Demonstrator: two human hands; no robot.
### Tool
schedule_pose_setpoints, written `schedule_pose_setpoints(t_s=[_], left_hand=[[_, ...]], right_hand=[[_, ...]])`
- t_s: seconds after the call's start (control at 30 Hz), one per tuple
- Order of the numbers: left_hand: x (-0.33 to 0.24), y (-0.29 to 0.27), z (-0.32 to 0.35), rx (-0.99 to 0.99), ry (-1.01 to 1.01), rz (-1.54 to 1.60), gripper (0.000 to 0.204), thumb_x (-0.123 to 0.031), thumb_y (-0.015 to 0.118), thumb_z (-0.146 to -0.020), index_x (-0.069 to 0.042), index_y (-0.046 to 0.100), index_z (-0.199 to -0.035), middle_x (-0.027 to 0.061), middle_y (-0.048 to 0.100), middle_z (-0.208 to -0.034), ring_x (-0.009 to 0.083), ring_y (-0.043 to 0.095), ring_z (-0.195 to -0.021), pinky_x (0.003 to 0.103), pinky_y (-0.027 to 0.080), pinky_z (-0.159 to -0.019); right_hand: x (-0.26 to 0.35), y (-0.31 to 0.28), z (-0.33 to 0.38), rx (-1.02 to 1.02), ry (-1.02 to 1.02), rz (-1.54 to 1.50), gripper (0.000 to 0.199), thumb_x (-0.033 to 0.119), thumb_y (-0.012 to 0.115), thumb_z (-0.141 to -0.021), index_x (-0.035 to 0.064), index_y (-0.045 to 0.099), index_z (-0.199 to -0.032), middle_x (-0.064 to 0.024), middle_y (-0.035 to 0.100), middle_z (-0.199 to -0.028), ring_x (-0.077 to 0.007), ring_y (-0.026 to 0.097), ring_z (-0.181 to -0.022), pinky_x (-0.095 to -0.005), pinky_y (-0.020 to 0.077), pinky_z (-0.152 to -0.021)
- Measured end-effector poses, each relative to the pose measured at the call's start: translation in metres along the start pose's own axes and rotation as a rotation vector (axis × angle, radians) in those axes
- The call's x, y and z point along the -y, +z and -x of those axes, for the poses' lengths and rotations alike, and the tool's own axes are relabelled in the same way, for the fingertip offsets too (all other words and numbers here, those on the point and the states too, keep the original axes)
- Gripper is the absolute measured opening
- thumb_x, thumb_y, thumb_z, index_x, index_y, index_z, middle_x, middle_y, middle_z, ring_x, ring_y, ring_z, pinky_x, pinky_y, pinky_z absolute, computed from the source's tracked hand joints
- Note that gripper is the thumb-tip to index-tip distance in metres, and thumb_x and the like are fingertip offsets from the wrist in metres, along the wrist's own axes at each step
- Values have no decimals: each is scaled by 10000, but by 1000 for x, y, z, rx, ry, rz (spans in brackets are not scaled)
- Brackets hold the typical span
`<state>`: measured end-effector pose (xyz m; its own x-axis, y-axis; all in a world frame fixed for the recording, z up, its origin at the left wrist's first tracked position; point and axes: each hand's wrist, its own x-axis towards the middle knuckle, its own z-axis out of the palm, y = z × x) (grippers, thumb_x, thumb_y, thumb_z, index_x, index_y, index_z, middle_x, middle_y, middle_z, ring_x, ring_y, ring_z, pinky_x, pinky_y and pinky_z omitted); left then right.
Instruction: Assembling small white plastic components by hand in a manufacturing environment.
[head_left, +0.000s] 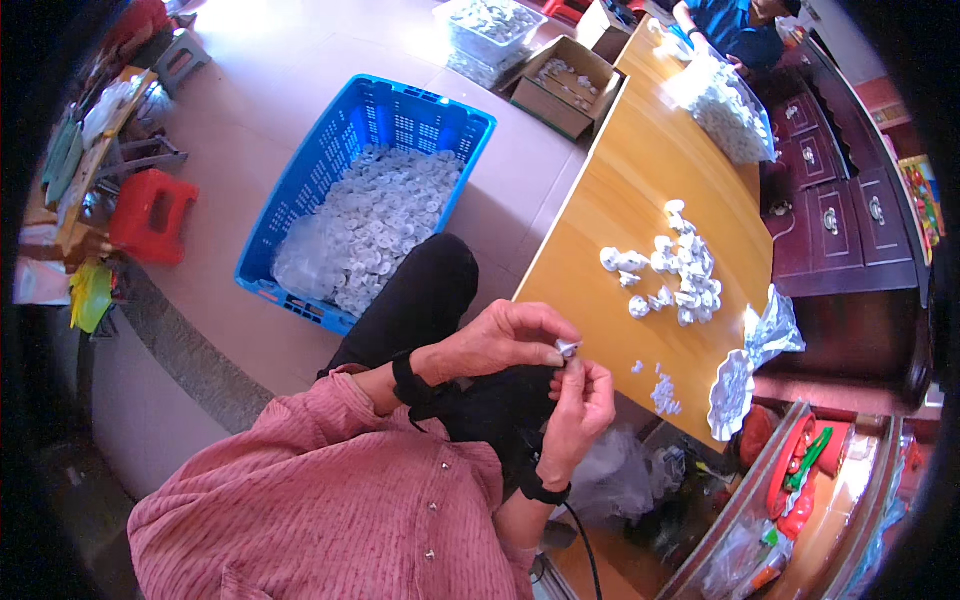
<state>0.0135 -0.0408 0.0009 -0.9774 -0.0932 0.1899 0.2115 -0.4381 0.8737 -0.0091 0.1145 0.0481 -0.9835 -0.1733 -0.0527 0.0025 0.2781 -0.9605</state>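
Both hands meet over the lap, just off the near edge of the wooden surface [640,190]. Left hand [500,345] & right hand [580,410]: fingers pinched shut on a small white plastic part [567,348] between the tips. Beyond fingers, on the surface: white parts pile [675,265], bare wood around it. Left of fingers, on floor: blue crate [300,215], well apart.

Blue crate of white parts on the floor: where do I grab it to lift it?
Judging by its shape, take the blue crate by the top rim of its two short ends, from above. The walls are open lattice, the rim is bare, and the white parts sit below it.
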Motion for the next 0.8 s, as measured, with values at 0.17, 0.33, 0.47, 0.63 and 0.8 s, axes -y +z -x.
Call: schedule_pose_setpoints(t_s=[0.17,0.33,0.47,0.63,0.8], left_hand=[[-20,-18,-2,-341,-66,43,253,-51,683,-943,-7,681,-1192,43,710,-1059,71,652,-902,237,539,-790],[-15,-78,1,-794,113,125,297,-113,667,-970,12,627,-1236,76,704,-1040,161,694,-916,264,564,-776],[-8,-119,6,-1134,135,136,518,-136,687,-962,75,448,-1371,123,645,-1105,200,701,-933,274,576,-790],[3,-121,4,-1208,84,102,585,-133,713,-941,85,406,-1389,129,596,-1175,222,689,-983,281,573,-812],[0,-72,-24,-746,144,-130,319,-90,697,-938,21,621,-1226,53,643,-1061,154,667,-943,272,549,-802]], right_hand=[[-8,-5,-2,-47,1,51,170,175,626,-1000,11,617,-957,-26,638,-779,-91,573,-683,-249,485,-645],[-22,-10,-3,-40,-21,105,158,157,635,-990,2,627,-961,-43,660,-786,-97,600,-707,-259,496,-665],[-28,-18,-4,-69,-70,163,158,153,629,-992,-5,628,-977,-68,672,-800,-126,617,-712,-283,507,-673],[-38,-30,-11,-166,-135,269,148,134,633,-981,-13,631,-991,-119,679,-847,-182,632,-717,-320,518,-679],[-47,-50,-27,-378,-371,550,127,63,639,-938,-32,645,-1021,-144,622,-929,-262,613,-809,-359,510,-719]])
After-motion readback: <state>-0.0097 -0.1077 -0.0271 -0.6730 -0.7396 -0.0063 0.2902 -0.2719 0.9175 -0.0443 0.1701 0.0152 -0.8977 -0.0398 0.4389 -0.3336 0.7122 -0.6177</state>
